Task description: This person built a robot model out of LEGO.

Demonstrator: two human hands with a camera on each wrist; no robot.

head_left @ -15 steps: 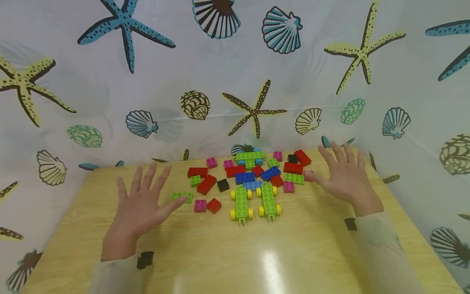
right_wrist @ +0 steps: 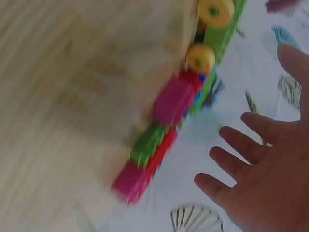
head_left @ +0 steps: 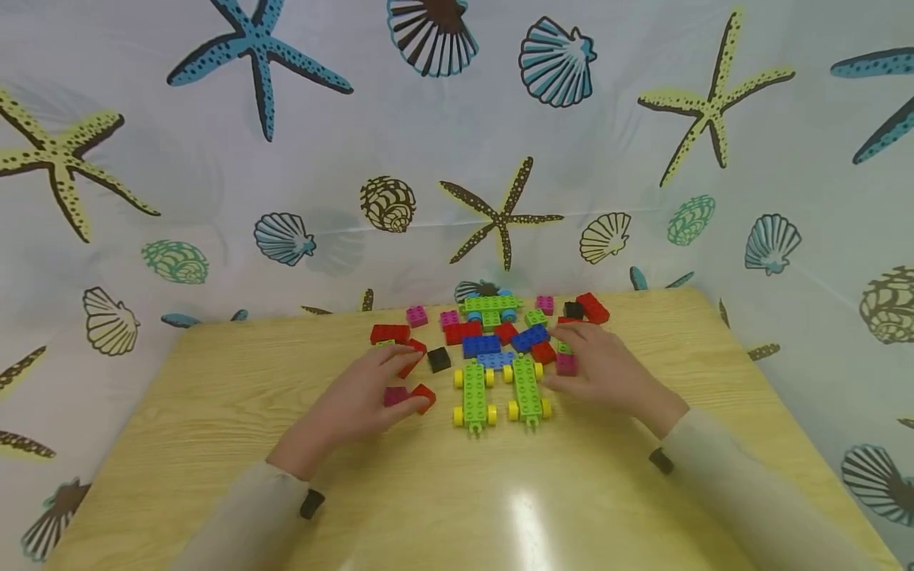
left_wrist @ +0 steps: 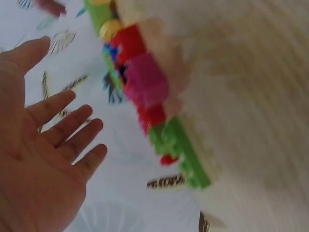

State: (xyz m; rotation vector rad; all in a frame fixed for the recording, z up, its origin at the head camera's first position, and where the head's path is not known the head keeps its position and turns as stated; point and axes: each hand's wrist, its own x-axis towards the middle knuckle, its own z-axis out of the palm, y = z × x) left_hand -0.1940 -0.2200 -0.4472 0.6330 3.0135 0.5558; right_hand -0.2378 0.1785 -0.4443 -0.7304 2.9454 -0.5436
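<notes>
The left hand (head_left: 350, 408) and right hand (head_left: 614, 373) have moved inward over the toy bricks, their fingers less widely splayed than before. The left now partly covers a magenta brick (head_left: 395, 395), thumb near a square red brick (head_left: 424, 393); the right partly covers a green studded brick (head_left: 564, 347).

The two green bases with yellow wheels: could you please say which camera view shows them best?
The head view, showing the left base and right base whole from above, yellow wheels included. The right wrist view gives one blurred base, cut off at the top edge; the left wrist view, only a small bit there.
</notes>
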